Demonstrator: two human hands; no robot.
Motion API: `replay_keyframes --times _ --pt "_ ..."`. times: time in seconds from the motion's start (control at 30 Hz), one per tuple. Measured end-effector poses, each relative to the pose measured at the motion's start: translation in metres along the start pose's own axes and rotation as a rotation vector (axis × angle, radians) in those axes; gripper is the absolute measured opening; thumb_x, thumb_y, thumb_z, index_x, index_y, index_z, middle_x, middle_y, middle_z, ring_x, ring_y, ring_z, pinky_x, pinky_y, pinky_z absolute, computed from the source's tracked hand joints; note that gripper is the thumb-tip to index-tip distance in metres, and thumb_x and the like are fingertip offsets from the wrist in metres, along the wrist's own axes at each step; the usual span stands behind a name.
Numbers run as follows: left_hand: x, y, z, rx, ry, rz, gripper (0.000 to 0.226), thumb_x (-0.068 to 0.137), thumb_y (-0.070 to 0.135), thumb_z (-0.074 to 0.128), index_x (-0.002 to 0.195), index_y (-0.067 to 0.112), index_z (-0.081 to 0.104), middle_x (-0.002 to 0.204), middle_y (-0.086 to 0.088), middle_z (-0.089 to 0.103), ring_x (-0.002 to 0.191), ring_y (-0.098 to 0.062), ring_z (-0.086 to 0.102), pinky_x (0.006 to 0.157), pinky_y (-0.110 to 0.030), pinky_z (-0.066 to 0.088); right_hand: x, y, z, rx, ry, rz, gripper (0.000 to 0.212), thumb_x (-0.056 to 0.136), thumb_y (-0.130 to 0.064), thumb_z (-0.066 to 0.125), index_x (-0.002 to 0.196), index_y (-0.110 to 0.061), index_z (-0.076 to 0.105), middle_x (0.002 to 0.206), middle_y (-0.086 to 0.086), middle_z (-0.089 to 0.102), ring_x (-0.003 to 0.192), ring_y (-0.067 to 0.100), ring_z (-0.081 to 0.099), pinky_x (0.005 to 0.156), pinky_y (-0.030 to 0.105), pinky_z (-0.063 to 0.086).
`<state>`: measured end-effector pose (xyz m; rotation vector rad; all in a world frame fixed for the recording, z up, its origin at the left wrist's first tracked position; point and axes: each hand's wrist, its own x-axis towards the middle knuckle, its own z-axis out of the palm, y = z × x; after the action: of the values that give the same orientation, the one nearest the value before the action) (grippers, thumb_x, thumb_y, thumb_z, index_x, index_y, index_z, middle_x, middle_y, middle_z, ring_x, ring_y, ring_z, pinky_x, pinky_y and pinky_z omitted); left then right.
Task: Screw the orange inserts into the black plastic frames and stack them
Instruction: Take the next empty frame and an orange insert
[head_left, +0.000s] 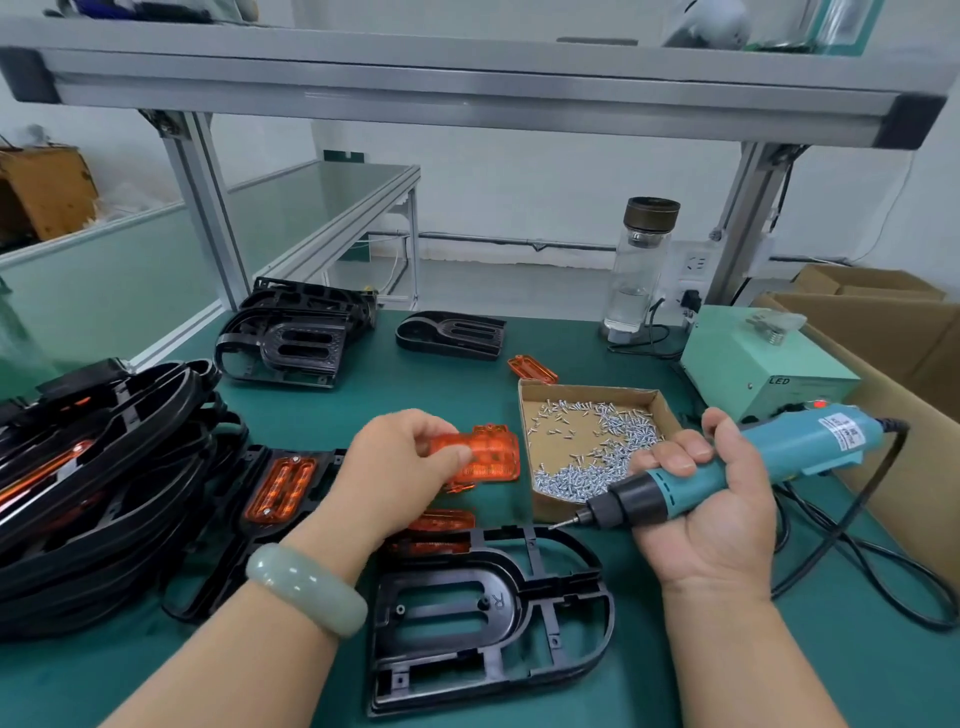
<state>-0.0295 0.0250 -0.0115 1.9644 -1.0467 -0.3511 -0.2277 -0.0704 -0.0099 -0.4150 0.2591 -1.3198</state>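
My left hand (400, 462) pinches an orange insert (488, 457) above the green mat, a little left of the screw box. My right hand (711, 499) grips a teal electric screwdriver (737, 467), its bit pointing left toward the top edge of an empty black frame (488, 618) lying in front of me. More orange inserts (441, 530) lie just beyond that frame. Under my left wrist lies another black frame with an orange insert (280, 488) fitted in it. A stack of black frames (104, 483) with inserts stands at the left.
A cardboard box of small silver screws (592, 447) sits at centre right. Behind it are a pale green power unit (763, 364), a glass bottle (639, 270) and a spare orange insert (532, 369). More black frames (291, 338) lie at the back. Cardboard cartons (893, 332) stand right.
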Motion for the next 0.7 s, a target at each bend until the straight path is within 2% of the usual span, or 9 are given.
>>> replay_keyframes --times 0.07,0.17,0.3,0.53,0.7 --pt "-0.005 0.001 -0.003 -0.237 0.023 -0.042 0.009 0.078 0.022 0.075 0.082 0.024 0.067 0.061 0.009 0.066 0.055 -0.002 0.059 0.056 -0.020 0.044 0.000 0.000 0.000 0.004 0.000 -0.003 0.006 0.079 -0.024 0.056 0.085 -0.023 0.053 0.058 -0.011 0.043 0.045 0.004 0.042 0.055 0.020 0.043" --pt "-0.015 0.005 -0.008 -0.369 0.068 -0.014 0.011 0.077 0.018 0.075 0.081 0.025 0.069 0.057 0.010 0.064 0.049 0.002 0.055 0.048 -0.012 0.042 0.000 0.000 0.001 0.002 0.004 -0.010 0.007 0.079 -0.024 0.056 0.085 -0.023 0.053 0.057 -0.011 0.043 0.044 0.004 0.042 0.054 0.020 0.043" --pt "-0.025 0.012 -0.013 -0.409 0.094 0.029 0.011 0.076 0.018 0.076 0.079 0.026 0.070 0.057 0.009 0.062 0.052 0.000 0.054 0.048 -0.014 0.043 0.000 0.001 0.001 -0.006 0.009 -0.008 0.001 0.085 -0.023 0.054 0.086 -0.023 0.053 0.057 -0.011 0.043 0.044 0.004 0.042 0.054 0.019 0.044" --pt "-0.037 0.016 -0.017 -0.501 0.054 -0.007 0.008 0.073 0.022 0.077 0.077 0.025 0.071 0.059 0.005 0.064 0.052 -0.003 0.056 0.048 -0.015 0.045 0.000 0.001 0.001 0.005 0.022 0.001 0.010 0.095 -0.022 0.047 0.087 -0.023 0.052 0.057 -0.011 0.043 0.045 0.003 0.041 0.055 0.019 0.043" --pt "-0.047 0.015 -0.018 -0.539 0.028 -0.011 0.011 0.071 0.022 0.078 0.079 0.025 0.071 0.056 0.002 0.063 0.047 -0.007 0.055 0.046 -0.016 0.045 0.000 0.002 0.001 0.001 0.010 0.004 0.006 0.092 -0.023 0.049 0.087 -0.023 0.052 0.057 -0.012 0.043 0.045 0.003 0.041 0.055 0.020 0.043"
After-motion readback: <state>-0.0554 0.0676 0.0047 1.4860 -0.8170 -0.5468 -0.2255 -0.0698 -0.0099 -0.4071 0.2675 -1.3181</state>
